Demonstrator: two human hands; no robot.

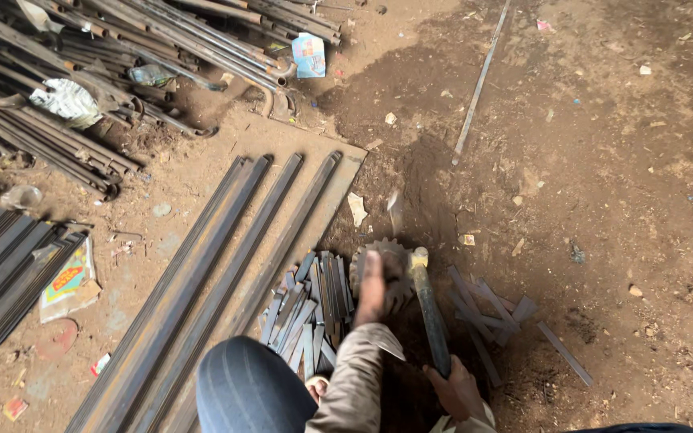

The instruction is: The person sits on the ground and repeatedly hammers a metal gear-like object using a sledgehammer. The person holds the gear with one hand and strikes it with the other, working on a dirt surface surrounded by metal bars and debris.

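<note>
Person crouches on the dirt floor, lower centre of frame, one knee in dark cloth at the bottom edge.

Left hand lies flat on a toothed gear wheel, fingers stretched out and pressing down. Whether a strip is pinned under the palm, I cannot tell. The gear lies flat on the floor, apparently serving as an anvil block, and the hand looks placed there to steady the work.

Right hand is clenched round the lower end of a hammer handle. The hammer head sits at the gear's right edge, touching or just above it. The grip far down the handle suits a full swing.

Short flat metal strips lie in two lots:
- left of the gear, a fanned pile, roughly fifteen to twenty pieces, overlapping too much for an exact count;
- right of the gear, a loose scatter, about six or seven, crossing one another.
The split suggests sorted and unsorted lots; which is which is not clear.

Centre left: four long steel bars lie parallel on a flat board, keeping them off the dirt. Upper left: a heap of rusty rods, uncountable. Left edge: a further stack of flat bars. One thin rod lies alone, upper centre. Paper scraps are scattered about.
</note>
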